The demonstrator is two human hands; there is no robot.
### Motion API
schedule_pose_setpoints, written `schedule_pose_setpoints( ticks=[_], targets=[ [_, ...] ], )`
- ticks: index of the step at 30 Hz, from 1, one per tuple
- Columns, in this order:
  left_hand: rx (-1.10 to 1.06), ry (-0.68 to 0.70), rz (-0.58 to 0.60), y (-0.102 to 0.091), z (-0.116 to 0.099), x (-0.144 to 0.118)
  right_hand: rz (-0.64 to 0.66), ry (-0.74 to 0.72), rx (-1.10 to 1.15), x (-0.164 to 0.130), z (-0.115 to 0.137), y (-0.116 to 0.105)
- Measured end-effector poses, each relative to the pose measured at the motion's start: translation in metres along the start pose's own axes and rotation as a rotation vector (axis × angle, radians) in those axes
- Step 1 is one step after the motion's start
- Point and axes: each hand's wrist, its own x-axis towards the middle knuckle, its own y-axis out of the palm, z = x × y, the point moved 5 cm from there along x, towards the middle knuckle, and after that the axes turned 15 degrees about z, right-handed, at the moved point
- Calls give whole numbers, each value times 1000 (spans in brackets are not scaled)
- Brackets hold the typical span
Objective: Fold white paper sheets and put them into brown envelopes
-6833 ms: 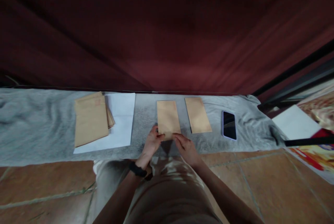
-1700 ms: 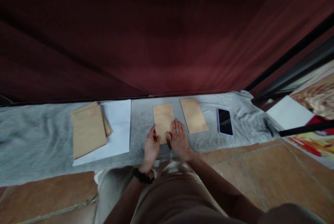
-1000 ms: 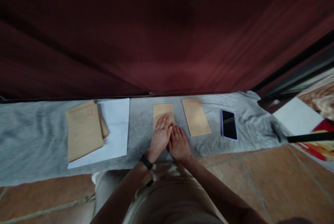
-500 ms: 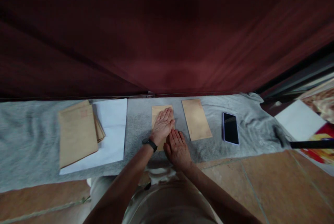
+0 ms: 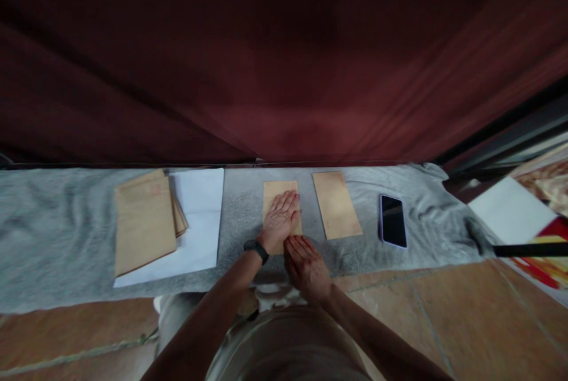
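Brown envelope [image 5: 272, 191] flat on grey cloth [image 5: 242, 209], between white sheet [image 5: 202, 233] and second envelope [image 5: 337, 206]; long axis points away from wearer. Left hand [image 5: 279, 218] flat on it, fingers extended; 1.7 s ago it held the left edge. Right hand [image 5: 307, 265] at near-right corner, grip unclear.

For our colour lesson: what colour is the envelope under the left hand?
The envelope is tan; see head view.

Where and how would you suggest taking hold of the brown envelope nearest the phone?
The brown envelope is probably best pinched at its near short edge, coming from the near side: it lies flat and uncovered on the gray cloth, with that edge bare and the right hand close by.
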Motion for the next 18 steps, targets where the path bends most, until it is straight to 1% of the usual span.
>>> schedule_pose_setpoints(
  ticks=[5, 8, 12, 18],
  targets=[
    [-9, 35, 8, 4, -6, -28, -11, -46, 1, -3, -3, 6],
    [-7, 42, 20, 3, -12, -46, -49, -39, -20, -5, -2, 8],
    [10, 61, 4, 3, -21, -74, -84, -7, -53, -8, 1, 9],
    [51, 66, -17, 9, -29, -111, -40, 8, -87, -17, 1, 8]
  ],
)
